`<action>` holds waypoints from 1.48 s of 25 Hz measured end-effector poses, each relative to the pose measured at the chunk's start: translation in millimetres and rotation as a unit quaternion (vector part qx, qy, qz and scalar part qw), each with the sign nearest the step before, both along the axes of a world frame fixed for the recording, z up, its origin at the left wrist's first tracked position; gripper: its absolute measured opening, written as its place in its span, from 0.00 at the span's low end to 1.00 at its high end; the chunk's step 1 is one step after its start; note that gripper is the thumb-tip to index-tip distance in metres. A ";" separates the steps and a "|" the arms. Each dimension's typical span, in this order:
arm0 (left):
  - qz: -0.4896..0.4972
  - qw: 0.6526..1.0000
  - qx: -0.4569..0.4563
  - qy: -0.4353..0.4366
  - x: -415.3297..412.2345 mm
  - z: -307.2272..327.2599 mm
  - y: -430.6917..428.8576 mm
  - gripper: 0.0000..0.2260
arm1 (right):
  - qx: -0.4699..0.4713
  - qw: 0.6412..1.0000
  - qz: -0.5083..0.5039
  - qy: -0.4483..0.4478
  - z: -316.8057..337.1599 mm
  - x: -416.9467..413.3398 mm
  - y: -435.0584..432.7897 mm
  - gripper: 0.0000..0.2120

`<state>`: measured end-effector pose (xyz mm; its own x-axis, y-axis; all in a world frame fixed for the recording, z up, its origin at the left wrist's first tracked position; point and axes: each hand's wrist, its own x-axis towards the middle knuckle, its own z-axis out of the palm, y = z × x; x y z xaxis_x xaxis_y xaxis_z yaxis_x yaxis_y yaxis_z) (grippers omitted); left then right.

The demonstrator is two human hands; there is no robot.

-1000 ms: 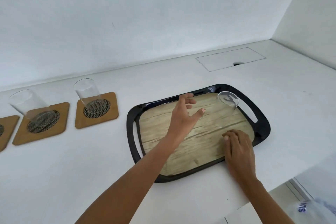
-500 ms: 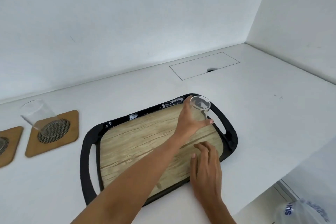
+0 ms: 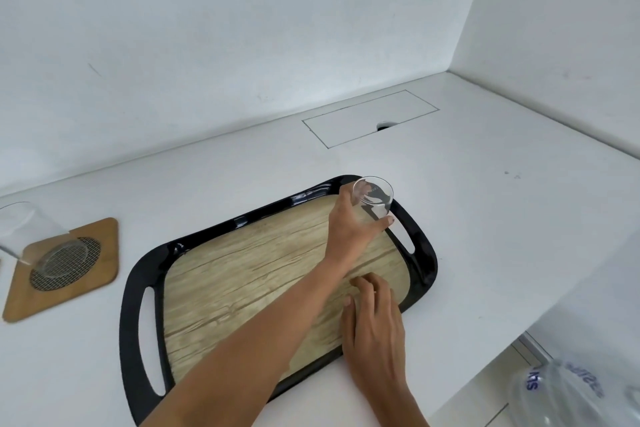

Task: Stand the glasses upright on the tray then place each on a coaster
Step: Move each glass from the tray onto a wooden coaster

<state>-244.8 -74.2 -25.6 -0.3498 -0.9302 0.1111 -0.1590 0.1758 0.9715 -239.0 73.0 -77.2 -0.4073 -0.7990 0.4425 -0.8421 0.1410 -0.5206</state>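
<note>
Left hand (image 3: 349, 229) now grips empty glass (image 3: 373, 196) at tray (image 3: 138, 288) upper right; right hand (image 3: 375, 329) flat, fingers loosely together, holding nothing; another empty glass (image 3: 31, 239) on coaster (image 3: 93, 274), left edge.

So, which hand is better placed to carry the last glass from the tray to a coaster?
Left. The left hand already wraps the glass at the tray's far right corner, while the right hand lies flat on the tray's near edge, steadying it.

Glass (image 3: 375, 199) at the tray's (image 3: 145, 267) far right corner: lower half hidden behind the left hand (image 3: 349, 229). Left forearm covers part of the tray's near edge. Second glass (image 3: 33, 239) on the coaster (image 3: 93, 274): cut off at the frame's left edge. Bottom right corner: a blurred clear item (image 3: 571, 395), blue lettering unreadable.
</note>
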 end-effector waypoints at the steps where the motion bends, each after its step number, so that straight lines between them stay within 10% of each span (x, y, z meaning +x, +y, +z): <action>1: 0.002 1.000 -0.003 0.000 1.5 0.8 1.3 0.30 | 0.000 1.000 0.001 0.002 -0.5 0.0 0.2 0.13; 20: 0.108 0.991 -0.079 0.007 137.1 41.9 33.1 0.30 | -0.066 0.997 0.000 0.047 2.0 17.3 -2.1 0.12; 37: 0.324 0.942 -0.080 -0.019 447.4 52.0 66.6 0.28 | -0.078 0.969 0.235 0.001 32.4 269.5 -37.8 0.14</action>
<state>202.5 -7.5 26.4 0.2799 -0.9220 0.2675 -0.3183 0.1737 0.9319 30.5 35.2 -44.8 -0.0136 -0.8194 0.5731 -0.7959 -0.3381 -0.5023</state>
